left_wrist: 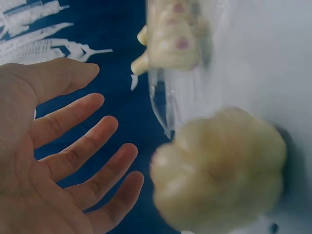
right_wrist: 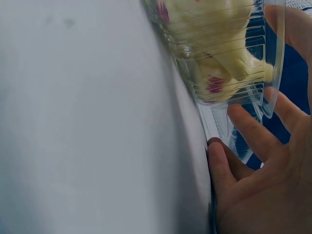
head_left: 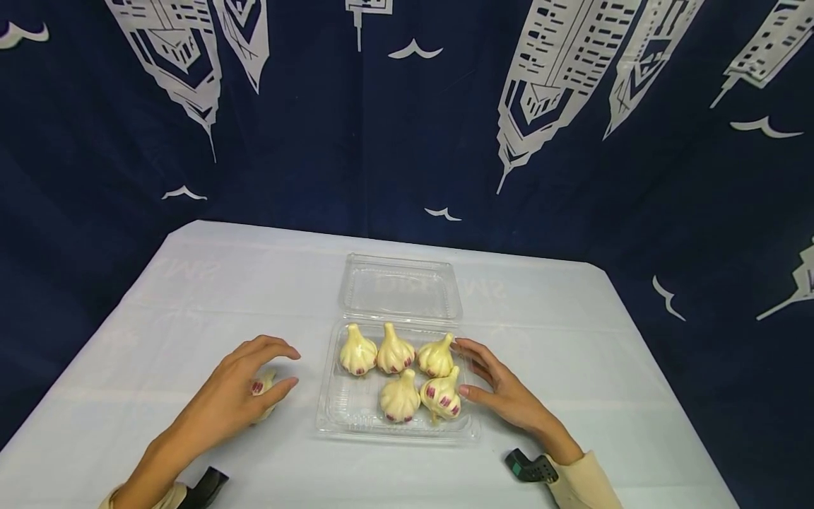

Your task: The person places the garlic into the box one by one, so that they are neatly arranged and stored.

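A clear plastic clamshell container lies with its lid folded back. Several garlic bulbs with purple marks sit in its base, three along the back and two in front, toward the right. Left of the container, a loose garlic bulb rests on the table, partly hidden in the head view beneath my left hand. That hand's fingers are spread apart and hold nothing. At the container's right side is my right hand, fingers relaxed, with fingertips at the wall and rim; firm contact is hard to tell.
The transparent lid lies flat behind the base, on a white-covered table. A dark blue cloth with white building prints hangs behind the table. Dark devices are strapped at both wrists.
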### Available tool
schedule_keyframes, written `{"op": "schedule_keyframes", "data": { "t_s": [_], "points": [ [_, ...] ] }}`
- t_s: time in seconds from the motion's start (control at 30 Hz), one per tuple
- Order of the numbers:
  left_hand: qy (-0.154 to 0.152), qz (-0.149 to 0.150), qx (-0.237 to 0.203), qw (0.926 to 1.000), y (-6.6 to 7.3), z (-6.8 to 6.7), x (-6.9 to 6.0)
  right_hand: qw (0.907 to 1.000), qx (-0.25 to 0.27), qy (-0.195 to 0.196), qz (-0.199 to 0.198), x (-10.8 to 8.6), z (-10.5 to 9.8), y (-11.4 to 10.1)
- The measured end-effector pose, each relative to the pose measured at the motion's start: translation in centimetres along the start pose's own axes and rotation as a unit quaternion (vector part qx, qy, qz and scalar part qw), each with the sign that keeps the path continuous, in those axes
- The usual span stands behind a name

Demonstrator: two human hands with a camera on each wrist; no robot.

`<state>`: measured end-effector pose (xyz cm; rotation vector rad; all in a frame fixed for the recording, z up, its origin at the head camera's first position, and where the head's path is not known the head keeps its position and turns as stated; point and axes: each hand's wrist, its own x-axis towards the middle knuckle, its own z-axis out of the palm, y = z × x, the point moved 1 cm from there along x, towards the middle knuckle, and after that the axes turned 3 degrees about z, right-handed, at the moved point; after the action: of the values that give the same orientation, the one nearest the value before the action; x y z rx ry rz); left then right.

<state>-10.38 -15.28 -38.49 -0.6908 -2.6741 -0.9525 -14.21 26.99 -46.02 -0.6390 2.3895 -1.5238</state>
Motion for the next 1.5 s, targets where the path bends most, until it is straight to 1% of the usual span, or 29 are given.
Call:
{"op": "schedule_keyframes", "data": {
  "t_s": [0.13, 0.23, 0.43, 0.53, 0.7, 0.8, 0.93, 1.13, 1.27, 1.37, 1.5],
  "points": [
    [0.005, -0.014, 0.004, 0.9999, -1.0, 0.0, -0.6, 1.0, 0.001, 0.0, -0.002, 0.0, 0.0, 0.0],
    [0.001, -0.038, 0.003, 0.9993, -1.5, 0.0, -1.1, 1.0, 0.002, 0.001, -0.003, 0.0, 0.0, 0.0],
    [-0.025, -0.084, -0.003, 0.9961, -2.4, 0.0, -2.0, 1.0, 0.001, -0.002, -0.002, 0.0, 0.0, 0.0],
    [-0.04, -0.1, 0.001, 0.9942, -2.8, 0.1, -2.3, 1.0, 0.002, -0.002, -0.001, 0.0, 0.1, 0.0],
    [-0.072, -0.124, 0.002, 0.9897, -3.3, 0.6, -2.8, 1.0, 0.001, 0.0, 0.001, 0.0, 0.1, -0.1],
    [-0.078, -0.126, 0.002, 0.989, -3.6, 0.8, -3.0, 1.0, -0.001, 0.002, 0.001, -0.1, 0.1, -0.2],
    [-0.071, -0.126, 0.001, 0.9896, -3.8, 0.8, -3.2, 1.0, -0.001, 0.003, 0.001, -0.1, 0.1, -0.2],
    [-0.067, -0.139, -0.006, 0.9881, -4.0, 0.9, -3.4, 1.0, 0.0, 0.004, 0.003, 0.0, 0.1, -0.3],
    [-0.049, -0.126, -0.009, 0.9907, -4.1, 1.0, -3.0, 1.0, 0.0, 0.003, 0.002, 0.0, 0.1, -0.2],
    [-0.037, -0.114, -0.03, 0.9924, -4.1, 1.0, -2.7, 1.0, 0.0, 0.002, 0.001, 0.0, 0.1, -0.1],
    [-0.022, -0.106, -0.053, 0.9927, -3.9, 0.9, -2.4, 1.0, 0.0, 0.001, 0.0, 0.0, 0.0, 0.0]
  ]
}}
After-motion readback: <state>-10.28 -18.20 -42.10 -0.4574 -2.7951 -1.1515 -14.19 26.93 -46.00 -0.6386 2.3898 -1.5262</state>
